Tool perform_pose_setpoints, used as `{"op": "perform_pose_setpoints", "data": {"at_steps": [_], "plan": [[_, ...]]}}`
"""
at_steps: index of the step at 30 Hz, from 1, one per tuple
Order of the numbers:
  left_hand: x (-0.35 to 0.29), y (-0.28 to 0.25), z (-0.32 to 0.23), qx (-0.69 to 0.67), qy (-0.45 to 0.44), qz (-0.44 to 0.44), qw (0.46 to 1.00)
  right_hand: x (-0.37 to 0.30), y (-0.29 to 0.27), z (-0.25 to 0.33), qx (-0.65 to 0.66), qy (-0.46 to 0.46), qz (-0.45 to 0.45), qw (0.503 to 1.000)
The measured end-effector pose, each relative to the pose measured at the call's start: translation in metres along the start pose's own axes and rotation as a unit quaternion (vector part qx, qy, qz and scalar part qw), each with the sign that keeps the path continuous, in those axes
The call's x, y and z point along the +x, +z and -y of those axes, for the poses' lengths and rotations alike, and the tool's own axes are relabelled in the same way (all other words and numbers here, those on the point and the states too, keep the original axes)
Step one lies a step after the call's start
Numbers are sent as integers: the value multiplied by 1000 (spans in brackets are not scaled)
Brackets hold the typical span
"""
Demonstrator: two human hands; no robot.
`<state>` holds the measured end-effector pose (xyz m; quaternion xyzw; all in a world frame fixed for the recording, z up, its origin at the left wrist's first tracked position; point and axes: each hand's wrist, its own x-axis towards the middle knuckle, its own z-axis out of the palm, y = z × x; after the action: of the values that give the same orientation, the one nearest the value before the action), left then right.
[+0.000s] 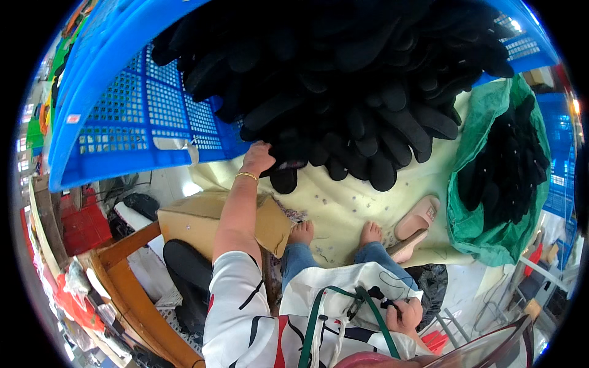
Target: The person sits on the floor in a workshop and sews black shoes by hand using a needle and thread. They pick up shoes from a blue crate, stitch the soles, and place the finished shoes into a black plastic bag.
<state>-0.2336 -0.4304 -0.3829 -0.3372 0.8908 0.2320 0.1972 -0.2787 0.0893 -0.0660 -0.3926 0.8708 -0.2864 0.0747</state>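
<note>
My left hand (257,158) reaches out to the near left edge of a big heap of black, soft-looking, rounded slipper-like pieces (392,116). Its fingers are closed on one black piece at the bottom of the heap and are partly hidden by it. Close to my body, over the white cloth (331,285) on my lap, my right hand (405,316) has its fingers curled together. Something small and dark shows beside those fingers, too unclear to name. A dark green strap (313,319) hangs over my front.
The heap spills from a tipped blue plastic crate (123,156) onto a pale yellow sheet (331,227). A green sack (457,208) of black pieces stands at the right. Pink slippers (417,218) lie by my bare feet. Left are a cardboard box (196,218) and a wooden frame (132,288).
</note>
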Motion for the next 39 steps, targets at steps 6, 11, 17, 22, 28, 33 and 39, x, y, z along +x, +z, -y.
{"op": "perform_pose_setpoints", "data": {"at_steps": [6, 11, 17, 22, 28, 33, 39], "plan": [[26, 11, 32, -116, -154, 14, 981, -5, 0, -10, -45, -9, 42, 998], [19, 52, 42, -231, -129, 58, 963, 5, 6, -2, -30, -6, 7, 999], [7, 89, 38, -236, -203, 18, 950, 4, 0, 5, 27, 4, 29, 999], [-8, 107, 28, -475, -264, -29, 839, -1, -3, 6, 26, -5, 5, 1000], [-53, 87, 0, -556, -343, 122, 747, -3, -7, 6, 30, -14, 24, 999], [-74, 115, -42, -802, -248, -3, 544, 2, -4, 7, 27, -16, 15, 999], [-101, 119, -64, -927, -208, -60, 307, -2, -4, 4, 31, -9, 13, 999]]}}
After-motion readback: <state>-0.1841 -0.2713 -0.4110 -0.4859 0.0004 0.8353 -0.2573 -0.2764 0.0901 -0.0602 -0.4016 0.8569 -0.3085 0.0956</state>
